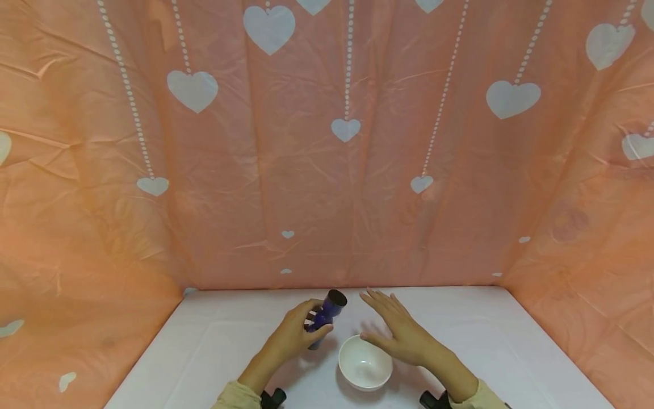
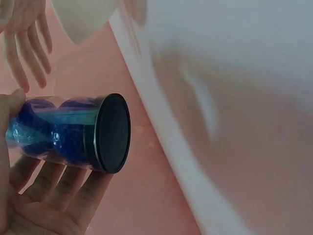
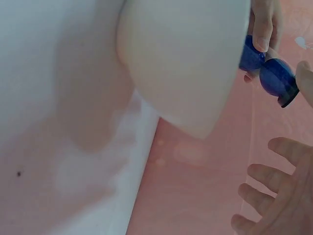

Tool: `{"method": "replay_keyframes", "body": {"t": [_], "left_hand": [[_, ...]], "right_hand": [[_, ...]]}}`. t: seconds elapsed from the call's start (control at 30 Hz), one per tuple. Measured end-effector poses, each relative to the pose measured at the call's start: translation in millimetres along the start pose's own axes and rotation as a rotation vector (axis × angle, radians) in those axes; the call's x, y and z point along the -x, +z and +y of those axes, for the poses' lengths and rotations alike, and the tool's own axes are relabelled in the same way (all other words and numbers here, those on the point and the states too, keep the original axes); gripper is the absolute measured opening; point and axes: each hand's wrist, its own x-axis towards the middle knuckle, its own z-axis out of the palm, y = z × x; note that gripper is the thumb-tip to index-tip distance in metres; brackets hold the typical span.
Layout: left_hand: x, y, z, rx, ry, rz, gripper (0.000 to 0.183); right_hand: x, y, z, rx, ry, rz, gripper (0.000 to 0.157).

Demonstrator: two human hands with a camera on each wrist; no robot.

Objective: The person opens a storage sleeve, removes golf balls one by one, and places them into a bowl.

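Note:
My left hand (image 1: 292, 334) grips a clear tube (image 1: 333, 304) with rounded blue shapes inside and a black end (image 2: 115, 133). In the left wrist view the thumb lies on one side of the tube and the fingers on the other. The tube is held tilted above the table, left of and beyond a white bowl (image 1: 365, 363). My right hand (image 1: 403, 335) hovers by the bowl's far right rim, fingers extended and spread, holding nothing. Only the bowl's outer side appears in the right wrist view. The tube's lower end is partly covered by the left hand.
A white table (image 1: 214, 341) carries the bowl. Orange sheeting (image 1: 317, 187) with white hearts stands behind the table and on both sides. Black wrist camera mounts (image 1: 273, 399) show at the lower edge, near the sleeves.

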Motion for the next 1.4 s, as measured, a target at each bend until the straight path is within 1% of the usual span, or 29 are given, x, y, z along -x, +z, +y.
{"method": "replay_keyframes", "body": {"t": [0.2, 0.27, 0.37, 0.5, 0.63, 0.7, 0.77, 0.87, 0.97, 1.03, 1.13, 1.17, 1.3, 1.33, 1.4], "left_hand": [[5.6, -0.2, 4.3, -0.03, 0.051, 0.014, 0.047], [7.0, -0.5, 4.9, -0.036, 0.054, 0.007, 0.047], [8.2, -1.0, 4.3, -0.042, 0.075, -0.016, 0.047], [9.8, -2.7, 3.1, -0.083, 0.116, -0.043, 0.048], [12.6, -3.4, 2.5, -0.139, 0.13, -0.068, 0.048], [13.5, -2.9, 1.7, -0.145, 0.146, -0.087, 0.048], [13.5, -1.8, 0.5, -0.132, 0.174, -0.108, 0.047], [12.2, 0.0, -1.4, -0.083, 0.225, -0.137, 0.046], [10.7, 0.9, -2.6, -0.052, 0.253, -0.156, 0.046], [10.2, 0.4, -2.5, -0.04, 0.259, -0.167, 0.046], [9.7, -0.1, -2.5, -0.016, 0.246, -0.199, 0.048], [9.5, -0.2, -2.3, -0.01, 0.242, -0.21, 0.048], [9.0, 1.0, -1.3, 0.003, 0.235, -0.233, 0.049], [8.9, 1.5, -1.0, 0.001, 0.236, -0.233, 0.049], [8.9, 2.4, -0.1, 0.001, 0.233, -0.232, 0.05]], "right_hand": [[-0.8, -2.2, -7.0, -0.052, -0.01, 0.046, 0.075], [-1.0, -2.5, -8.2, -0.071, -0.02, 0.062, 0.072], [-2.4, -3.1, -9.0, -0.109, -0.059, 0.092, 0.069], [-5.3, -2.6, -8.3, -0.19, -0.141, 0.121, 0.063], [-5.4, -0.5, -8.0, -0.284, -0.194, 0.122, 0.058], [-4.9, 0.3, -8.7, -0.315, -0.211, 0.117, 0.056], [-4.4, 1.4, -9.0, -0.337, -0.233, 0.106, 0.056], [-4.6, 2.8, -8.2, -0.37, -0.261, 0.079, 0.056], [-4.4, 4.1, -6.1, -0.406, -0.275, 0.054, 0.056], [-3.8, 4.6, -5.2, -0.43, -0.273, 0.038, 0.054], [-2.5, 5.0, -4.3, -0.46, -0.256, 0.022, 0.052], [-2.0, 4.9, -4.3, -0.471, -0.238, 0.017, 0.053], [-0.8, 4.5, -4.4, -0.489, -0.216, 0.016, 0.053], [-0.8, 4.4, -4.6, -0.495, -0.215, 0.018, 0.053], [-1.3, 4.7, -4.3, -0.493, -0.244, 0.029, 0.051]]}}
